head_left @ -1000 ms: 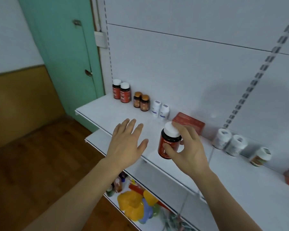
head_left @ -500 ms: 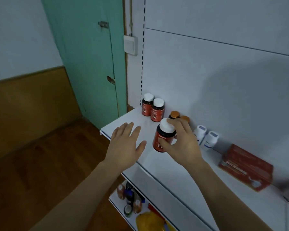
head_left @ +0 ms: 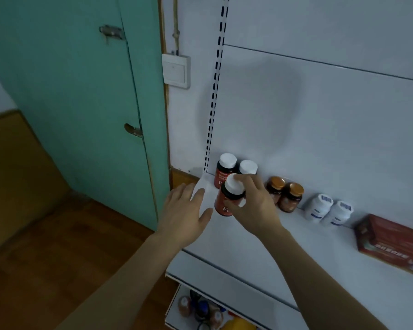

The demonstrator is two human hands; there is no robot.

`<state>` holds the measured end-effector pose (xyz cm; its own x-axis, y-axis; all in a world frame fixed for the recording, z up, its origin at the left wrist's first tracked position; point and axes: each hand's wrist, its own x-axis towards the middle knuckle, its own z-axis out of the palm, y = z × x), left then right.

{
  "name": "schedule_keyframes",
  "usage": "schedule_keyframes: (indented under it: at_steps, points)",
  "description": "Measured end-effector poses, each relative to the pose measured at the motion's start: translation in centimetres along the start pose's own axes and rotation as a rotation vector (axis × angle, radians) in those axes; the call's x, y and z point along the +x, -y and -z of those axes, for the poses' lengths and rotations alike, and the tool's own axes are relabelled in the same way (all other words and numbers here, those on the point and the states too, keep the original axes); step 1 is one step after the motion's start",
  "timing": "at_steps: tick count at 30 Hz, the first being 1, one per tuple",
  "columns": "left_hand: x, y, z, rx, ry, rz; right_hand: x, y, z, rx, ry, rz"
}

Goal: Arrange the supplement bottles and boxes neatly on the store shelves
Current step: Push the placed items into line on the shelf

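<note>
My right hand (head_left: 254, 206) grips a red-labelled bottle with a white cap (head_left: 227, 198) around its cap and shoulder, just above the white shelf (head_left: 260, 248). It hangs in front of two matching red bottles (head_left: 224, 170) standing at the shelf's far left corner. My left hand (head_left: 185, 215) hovers open, fingers spread, over the shelf's left front edge, left of the held bottle. Further right along the back stand two amber bottles with orange caps (head_left: 287, 195), two white bottles (head_left: 328, 209) and a red box (head_left: 391, 241).
A teal door (head_left: 81, 103) and a wall switch (head_left: 175, 70) lie left of the shelving. A slotted upright (head_left: 215, 91) runs up the back panel. A lower shelf (head_left: 200, 308) holds small bottles and a yellow item. Wooden floor lies lower left.
My right hand has carried the red bottle leftwards along the shelf to just in front of the two matching bottles. My view has swung left with it; the left hand stays open alongside.
</note>
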<state>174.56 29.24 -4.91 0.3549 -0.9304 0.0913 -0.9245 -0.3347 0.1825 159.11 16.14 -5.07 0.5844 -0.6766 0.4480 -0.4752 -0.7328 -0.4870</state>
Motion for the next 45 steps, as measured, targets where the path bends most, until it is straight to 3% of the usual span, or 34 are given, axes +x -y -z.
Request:
schedule_keyframes:
  at_steps: [15, 26, 32, 37, 45]
  points:
    - [7.0, 3.6, -2.3, -0.035, 0.008, -0.094, 4.0, -2.0, -5.9, -0.035, 0.001, -0.004]
    - [9.2, 6.1, -2.5, -0.07, -0.023, -0.231, 3.3, -0.4, -7.3, -0.228, -0.055, -0.037]
    - [8.8, 6.2, -1.6, -0.079, -0.062, -0.276, 2.3, 1.5, -6.2, -0.392, -0.058, -0.108]
    - [8.5, 5.0, -0.6, -0.111, -0.167, -0.348, -0.8, 3.0, -3.5, -0.551, -0.071, -0.28]
    - [5.9, -2.5, 1.6, -0.12, -0.182, -0.506, -7.4, 2.5, 3.5, -0.67, -0.115, -0.478]
